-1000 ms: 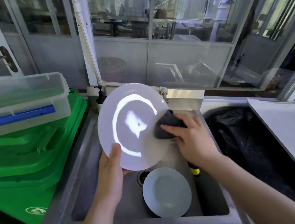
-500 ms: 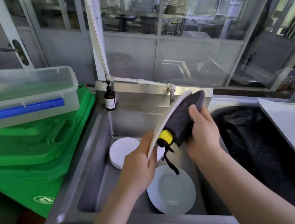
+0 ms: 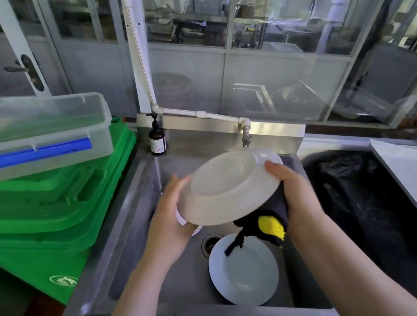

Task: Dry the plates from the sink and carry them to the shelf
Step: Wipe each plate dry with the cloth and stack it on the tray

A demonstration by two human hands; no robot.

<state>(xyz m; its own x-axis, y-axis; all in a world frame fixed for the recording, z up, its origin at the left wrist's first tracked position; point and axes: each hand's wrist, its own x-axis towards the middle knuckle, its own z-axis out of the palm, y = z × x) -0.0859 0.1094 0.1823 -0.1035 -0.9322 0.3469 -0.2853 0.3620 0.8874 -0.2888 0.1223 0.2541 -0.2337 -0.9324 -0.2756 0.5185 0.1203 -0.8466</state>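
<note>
Plates left: grey plate [image 3: 243, 269] lies near in the sink [image 3: 124, 257].
Hands: left hand [image 3: 169, 219] grips white plate [image 3: 227, 186]; right hand [image 3: 294, 193] clamps cloth [image 3: 270, 219] to it.
Change: white plate now flipped underside-up, so back gets dried next.

There was only one camera, worn on the person's head. It looked forward and down into the sink [image 3: 133, 242] from close above. The windows behind the sink filled the top of the view.
</note>
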